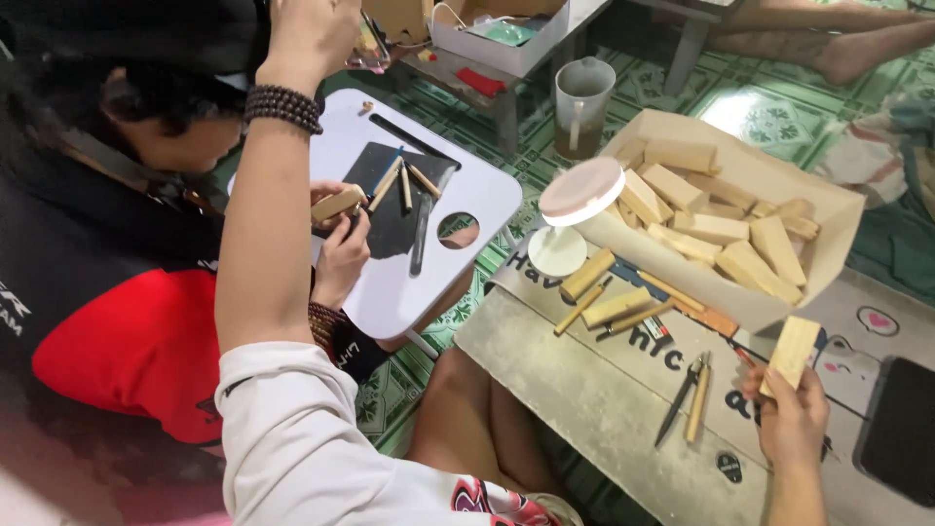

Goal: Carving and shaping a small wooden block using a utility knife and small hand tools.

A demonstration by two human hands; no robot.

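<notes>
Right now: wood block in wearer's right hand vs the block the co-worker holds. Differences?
The wood block in the right hand is a flat, wide slab held upright over the grey table. The co-worker's block is a slimmer stick, lying nearly level over the white lap desk and partly covered by fingers. Both are pale, unfinished wood.

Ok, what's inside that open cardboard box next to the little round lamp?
The cardboard box holds a loose pile of pale wooden blocks, rectangular and wedge-shaped, heaped at different angles. The box floor and anything under the pile are covered. The lamp hides the box's near-left corner.
</notes>
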